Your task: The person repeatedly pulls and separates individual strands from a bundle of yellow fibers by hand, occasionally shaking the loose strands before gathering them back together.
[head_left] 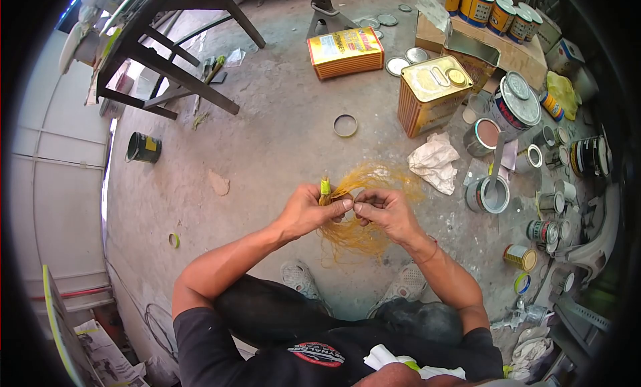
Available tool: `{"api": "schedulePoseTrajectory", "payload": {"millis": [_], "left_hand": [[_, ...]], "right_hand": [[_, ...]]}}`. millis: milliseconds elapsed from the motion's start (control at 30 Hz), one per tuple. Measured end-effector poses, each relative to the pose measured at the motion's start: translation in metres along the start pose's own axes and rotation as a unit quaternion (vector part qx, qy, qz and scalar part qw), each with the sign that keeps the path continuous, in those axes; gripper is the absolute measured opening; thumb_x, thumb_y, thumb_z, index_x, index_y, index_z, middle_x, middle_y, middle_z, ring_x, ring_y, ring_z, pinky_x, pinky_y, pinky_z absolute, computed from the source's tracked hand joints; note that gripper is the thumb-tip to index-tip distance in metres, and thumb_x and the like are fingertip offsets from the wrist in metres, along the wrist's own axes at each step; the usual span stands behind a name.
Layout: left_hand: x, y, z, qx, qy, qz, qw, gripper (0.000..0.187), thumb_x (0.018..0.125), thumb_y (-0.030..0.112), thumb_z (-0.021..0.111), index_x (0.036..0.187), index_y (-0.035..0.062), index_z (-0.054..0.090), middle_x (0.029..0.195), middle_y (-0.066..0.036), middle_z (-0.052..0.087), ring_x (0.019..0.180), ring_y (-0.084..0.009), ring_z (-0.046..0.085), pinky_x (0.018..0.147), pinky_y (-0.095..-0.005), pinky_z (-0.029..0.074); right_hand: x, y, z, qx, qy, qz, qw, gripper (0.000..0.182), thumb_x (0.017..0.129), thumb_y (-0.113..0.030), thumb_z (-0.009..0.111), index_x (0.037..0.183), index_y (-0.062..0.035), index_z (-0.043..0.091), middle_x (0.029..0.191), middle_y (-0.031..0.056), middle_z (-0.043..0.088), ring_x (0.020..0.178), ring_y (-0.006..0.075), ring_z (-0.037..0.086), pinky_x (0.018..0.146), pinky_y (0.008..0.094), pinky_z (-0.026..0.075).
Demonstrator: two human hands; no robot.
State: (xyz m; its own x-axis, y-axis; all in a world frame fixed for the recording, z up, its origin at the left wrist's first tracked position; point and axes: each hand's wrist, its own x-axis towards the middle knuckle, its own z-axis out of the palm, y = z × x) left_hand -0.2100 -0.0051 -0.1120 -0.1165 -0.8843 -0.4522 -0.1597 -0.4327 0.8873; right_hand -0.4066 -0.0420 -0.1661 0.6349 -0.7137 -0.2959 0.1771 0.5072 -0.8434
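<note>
A bundle of loose yellow-brown strands (354, 243) spreads around and below both hands, at the middle of the view. My left hand (310, 210) is closed round the gathered part of the bundle, whose upright end is wrapped in bright yellow-green tape (325, 186). Right beside it, my right hand (387, 213) pinches some of the strands between thumb and fingers. The fingertips of both hands nearly meet. More strands fan out behind the hands toward the upper right.
A crumpled white cloth (434, 163), a square metal can (434, 96) and several paint cans stand at the right. A thinner can (346, 53) lies ahead. A dark stand (167, 60) and a black can (143, 147) are at the left. A ring lid (345, 125) lies on the floor.
</note>
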Motion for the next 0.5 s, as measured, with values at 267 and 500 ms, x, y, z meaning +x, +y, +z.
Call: {"api": "schedulePoseTrajectory", "payload": {"millis": [267,500], "left_hand": [[0.0011,-0.001,-0.002,0.045,0.007,-0.038,0.998,0.024,0.084,0.022,0.072,0.092,-0.0004,0.07,0.07,-0.002,0.064,0.064,-0.0079,0.057,0.057,-0.0233,0.044],[0.001,0.0006,-0.0011,0.042,0.016,-0.052,0.998,0.024,0.084,0.022,0.072,0.09,-0.0008,0.069,0.069,-0.004,0.064,0.062,-0.0089,0.057,0.055,-0.0238,0.045]], "right_hand": [[-0.0016,0.0032,0.0034,-0.094,0.001,-0.03,0.995,0.021,0.091,-0.017,0.058,0.098,0.0015,0.065,0.085,0.0024,0.064,0.075,0.0087,0.058,0.063,0.0246,0.05],[-0.0009,0.0054,0.006,-0.117,0.01,-0.02,0.993,0.02,0.09,-0.016,0.059,0.096,0.002,0.064,0.082,0.0027,0.064,0.072,0.0077,0.058,0.061,0.0237,0.049]]}}
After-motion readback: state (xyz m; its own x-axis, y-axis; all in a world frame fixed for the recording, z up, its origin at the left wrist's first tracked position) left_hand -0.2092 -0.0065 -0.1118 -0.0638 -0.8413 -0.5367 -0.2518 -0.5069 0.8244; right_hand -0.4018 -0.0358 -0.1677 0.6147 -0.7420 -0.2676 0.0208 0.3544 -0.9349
